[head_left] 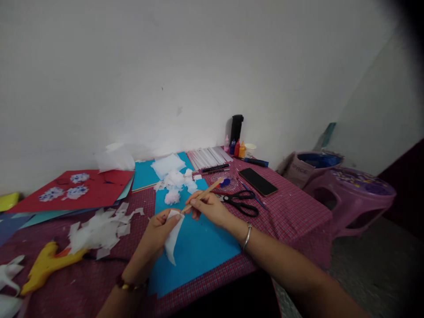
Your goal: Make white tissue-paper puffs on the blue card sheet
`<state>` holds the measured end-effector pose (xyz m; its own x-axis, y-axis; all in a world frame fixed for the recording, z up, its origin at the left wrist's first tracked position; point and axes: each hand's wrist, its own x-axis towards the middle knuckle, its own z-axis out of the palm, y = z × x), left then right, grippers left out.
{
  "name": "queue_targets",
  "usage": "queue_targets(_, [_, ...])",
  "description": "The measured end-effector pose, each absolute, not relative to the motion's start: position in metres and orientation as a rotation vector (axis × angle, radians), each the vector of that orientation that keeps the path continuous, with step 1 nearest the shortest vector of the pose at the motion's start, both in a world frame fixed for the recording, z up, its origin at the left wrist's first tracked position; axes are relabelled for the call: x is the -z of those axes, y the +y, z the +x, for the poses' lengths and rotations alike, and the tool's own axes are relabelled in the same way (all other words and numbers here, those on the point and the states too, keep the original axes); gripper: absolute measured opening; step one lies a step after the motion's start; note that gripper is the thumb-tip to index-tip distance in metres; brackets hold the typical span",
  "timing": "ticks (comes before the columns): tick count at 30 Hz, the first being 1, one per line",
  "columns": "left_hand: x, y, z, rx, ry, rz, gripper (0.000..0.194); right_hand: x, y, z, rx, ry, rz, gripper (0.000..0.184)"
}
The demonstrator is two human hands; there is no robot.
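Note:
My left hand (pixel 163 227) pinches a white piece of tissue paper (pixel 172 240) that hangs down over a blue sheet (pixel 195 256). In my right hand (pixel 207 207) is a flat wooden stick (pixel 209 189), its lower end against the top of the paper. Where stick and paper meet is partly hidden by the fingers. Just beyond the hands, a fluffy pale pink ball (pixel 172 197) and white paper scraps (pixel 175 180) lie on the blue sheet. Black-handled scissors (pixel 243 203) rest to the right of my right hand.
On the left lie a red sheet (pixel 109 187) with blue-and-white fluffy flowers (pixel 77 192), cut paper squares (pixel 99 234) and a yellow glue gun (pixel 46 269). Toward the right are a phone (pixel 257 181), small paint bottles (pixel 236 148) and a cutter (pixel 258 162). A pink stool (pixel 354 198) stands beyond the table.

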<state>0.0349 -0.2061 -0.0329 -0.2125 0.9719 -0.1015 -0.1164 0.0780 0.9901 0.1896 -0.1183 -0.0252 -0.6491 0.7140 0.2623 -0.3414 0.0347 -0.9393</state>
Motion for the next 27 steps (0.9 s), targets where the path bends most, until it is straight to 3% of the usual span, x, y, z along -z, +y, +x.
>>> queue_targets(27, [0.0313, -0.2066, 0.0351, -1.289, 1.292, 0.994, 0.020, 0.0299, -0.1188, 0.1888, -1.586, -1.672, -0.368, 0.037])
